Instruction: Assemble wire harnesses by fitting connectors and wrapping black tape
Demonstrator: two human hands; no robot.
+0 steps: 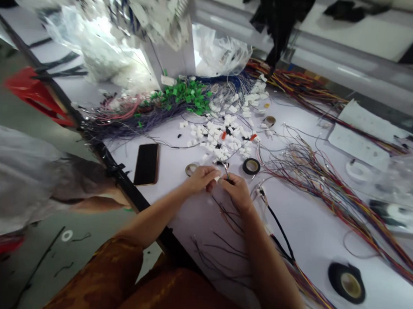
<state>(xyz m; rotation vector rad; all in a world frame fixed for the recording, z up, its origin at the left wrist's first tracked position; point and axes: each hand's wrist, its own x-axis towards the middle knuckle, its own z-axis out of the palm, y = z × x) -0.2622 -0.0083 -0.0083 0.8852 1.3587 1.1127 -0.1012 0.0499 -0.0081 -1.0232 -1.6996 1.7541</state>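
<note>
My left hand [202,178] is closed in a pinch around a small white connector [217,179], near the front of the table. Close beside it, my right hand [237,191] pinches a thin dark wire [227,173] whose end points at the connector; whether the two touch is too small to tell. Just beyond my fingers lies a loose pile of white connector housings [216,139]. A roll of black tape [251,166] lies right of the pile, and a tan tape roll [191,169] sits by my left hand. Several loose wires [229,216] trail below my right hand.
A phone [146,164] lies at the left. Green connectors [187,95] on purple wires are heaped behind. Wire bundles [326,176] stretch across the right, with a large black tape roll [346,282] in front. Another person's sleeve [79,174] is beyond the table's left edge.
</note>
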